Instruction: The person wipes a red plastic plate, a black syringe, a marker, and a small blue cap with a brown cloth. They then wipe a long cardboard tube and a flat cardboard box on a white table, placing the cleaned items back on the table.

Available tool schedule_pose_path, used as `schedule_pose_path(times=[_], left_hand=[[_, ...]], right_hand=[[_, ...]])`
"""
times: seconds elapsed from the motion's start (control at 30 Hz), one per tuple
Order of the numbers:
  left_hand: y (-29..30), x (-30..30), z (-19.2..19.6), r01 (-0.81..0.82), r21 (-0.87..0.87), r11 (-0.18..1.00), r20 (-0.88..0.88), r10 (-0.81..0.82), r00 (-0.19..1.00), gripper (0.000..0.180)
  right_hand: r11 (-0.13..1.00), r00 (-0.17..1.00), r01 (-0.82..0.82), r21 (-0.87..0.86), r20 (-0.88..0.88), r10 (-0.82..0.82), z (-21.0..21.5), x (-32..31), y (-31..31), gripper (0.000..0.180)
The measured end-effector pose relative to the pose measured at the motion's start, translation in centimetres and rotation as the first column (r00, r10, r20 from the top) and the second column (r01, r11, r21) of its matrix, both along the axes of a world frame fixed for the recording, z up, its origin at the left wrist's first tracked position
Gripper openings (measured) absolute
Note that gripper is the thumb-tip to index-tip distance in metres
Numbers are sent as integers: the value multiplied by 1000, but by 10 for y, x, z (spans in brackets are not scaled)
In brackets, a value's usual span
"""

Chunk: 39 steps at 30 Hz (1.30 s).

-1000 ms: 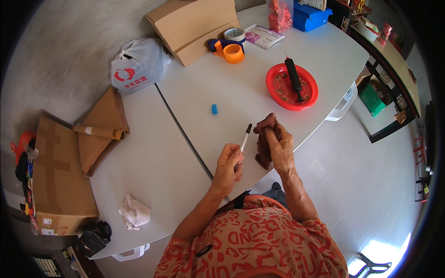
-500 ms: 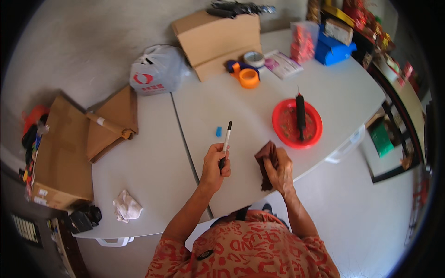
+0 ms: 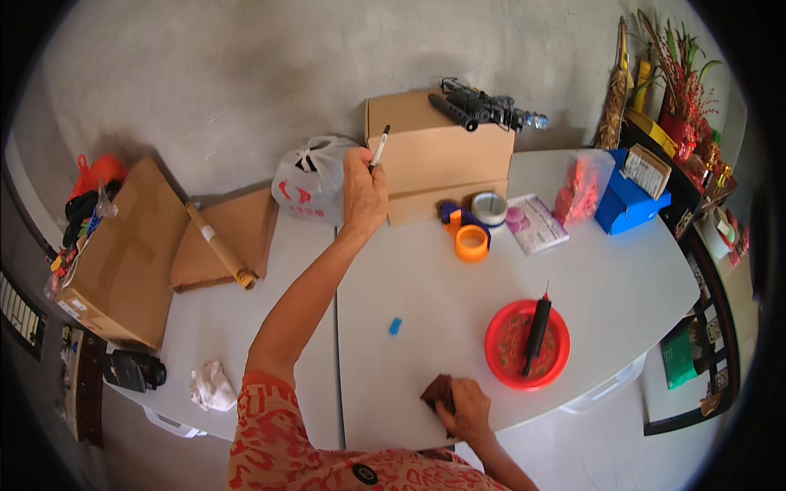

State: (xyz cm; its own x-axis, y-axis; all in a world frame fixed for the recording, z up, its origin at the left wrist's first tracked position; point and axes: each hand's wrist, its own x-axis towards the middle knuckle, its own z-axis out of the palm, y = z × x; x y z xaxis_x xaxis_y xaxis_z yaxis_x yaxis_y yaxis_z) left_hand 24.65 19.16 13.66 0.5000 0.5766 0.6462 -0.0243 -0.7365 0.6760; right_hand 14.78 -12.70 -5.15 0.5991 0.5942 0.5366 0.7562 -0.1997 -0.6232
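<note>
A white worktop [image 3: 426,270] stands against a grey wall [image 3: 246,74]. The left hand [image 3: 363,190] reaches far across it, its grip clenched around a slim marker [image 3: 379,148] pointing up before a cardboard box [image 3: 438,151]. The right hand [image 3: 467,407] presses a brown pad [image 3: 436,391] flat at the near edge, beside a round red dish [image 3: 512,348].

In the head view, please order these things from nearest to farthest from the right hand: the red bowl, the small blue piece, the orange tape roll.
From the right hand:
1. Red bowl, just to its right, near the table edge.
2. Small blue piece, up and left, mid-table.
3. Orange tape roll, far side, by the cardboard box.
</note>
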Motion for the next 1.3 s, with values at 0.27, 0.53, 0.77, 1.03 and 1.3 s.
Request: schedule_pose_path(times=[0.27,0.53,0.77,1.03,1.3], left_hand=[[54,97,22,-226,346,911,-59,262,963,24],[77,153,21,-417,387,822,-247,528,812,27],[87,165,26,-453,291,843,-359,535,765,35],[111,141,11,-248,35,968,-106,250,962,45],[95,67,-36,50,54,997,128,-57,990,24]], right_hand=[[999,997,-28,-29,-76,26,2,6,-1,29],[999,970,-13,-47,-242,1,11,6,-1,38],[999,956,-15,30,-294,23,29,8,4,27],[999,978,-44,4,-203,43,20,10,0,32],[993,957,-80,-92,-286,51,4,11,-7,32]])
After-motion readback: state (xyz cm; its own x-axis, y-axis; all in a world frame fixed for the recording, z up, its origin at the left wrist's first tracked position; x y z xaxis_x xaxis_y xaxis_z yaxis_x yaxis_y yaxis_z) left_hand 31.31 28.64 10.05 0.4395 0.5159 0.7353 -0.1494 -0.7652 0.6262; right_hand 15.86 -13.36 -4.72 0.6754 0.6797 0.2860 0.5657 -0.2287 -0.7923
